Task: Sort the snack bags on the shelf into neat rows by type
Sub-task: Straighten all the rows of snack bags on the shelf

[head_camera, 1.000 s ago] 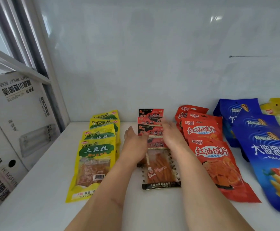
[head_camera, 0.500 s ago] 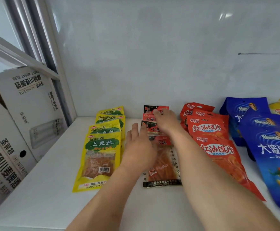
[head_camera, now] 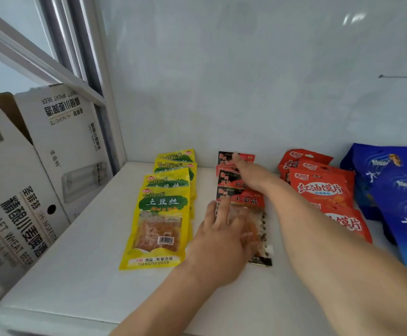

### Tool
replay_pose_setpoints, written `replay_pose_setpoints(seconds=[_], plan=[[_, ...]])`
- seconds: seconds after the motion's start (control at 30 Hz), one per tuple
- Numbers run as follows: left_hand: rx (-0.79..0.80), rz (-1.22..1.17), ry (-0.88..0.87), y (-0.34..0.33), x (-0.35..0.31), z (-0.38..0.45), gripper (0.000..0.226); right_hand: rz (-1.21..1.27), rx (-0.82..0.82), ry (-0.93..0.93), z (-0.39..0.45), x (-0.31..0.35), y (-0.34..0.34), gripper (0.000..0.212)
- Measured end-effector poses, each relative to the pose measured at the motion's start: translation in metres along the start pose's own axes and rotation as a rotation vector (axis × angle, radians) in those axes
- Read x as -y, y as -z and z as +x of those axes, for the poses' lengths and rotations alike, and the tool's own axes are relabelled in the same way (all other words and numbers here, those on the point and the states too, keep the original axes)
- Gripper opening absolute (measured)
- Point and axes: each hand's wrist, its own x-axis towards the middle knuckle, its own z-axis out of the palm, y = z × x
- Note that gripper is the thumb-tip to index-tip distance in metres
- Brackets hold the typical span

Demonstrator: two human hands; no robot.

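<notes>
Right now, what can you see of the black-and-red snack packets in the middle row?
The black-and-red snack packets lie flat on the white shelf, overlapped in a row running back toward the wall. They look like glossy plastic with red labels; the front one has a clear window showing orange strips. The left hand rests on the front packet; the right hand touches the rearmost.

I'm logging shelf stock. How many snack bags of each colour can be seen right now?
Yellow bags: 4
Black-and-red bags: 4
Red bags: at least 4, partly behind the right arm
Blue bags: at least 2, cut off by the frame
Total: at least 14
</notes>
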Motion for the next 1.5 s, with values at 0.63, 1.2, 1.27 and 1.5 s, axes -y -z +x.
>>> replay_pose_setpoints(seconds=[0.63, 1.2, 1.27, 1.5], plan=[[0.038, -0.088, 0.083, -0.003, -0.005, 0.004, 0.052, -0.140, -0.136, 0.064, 0.031, -0.021, -0.011, 0.091], [-0.022, -0.019, 0.078, -0.026, 0.005, 0.025, 0.096, -0.255, -0.068, 0.059, 0.031, -0.023, -0.034, 0.066], [0.004, -0.033, 0.110, -0.021, 0.003, 0.022, 0.074, -0.264, -0.063, 0.055, 0.027, -0.022, -0.033, 0.063], [-0.026, -0.059, 0.117, -0.014, 0.000, 0.017, 0.061, -0.314, -0.277, 0.126, 0.001, -0.015, -0.029, 0.057]])
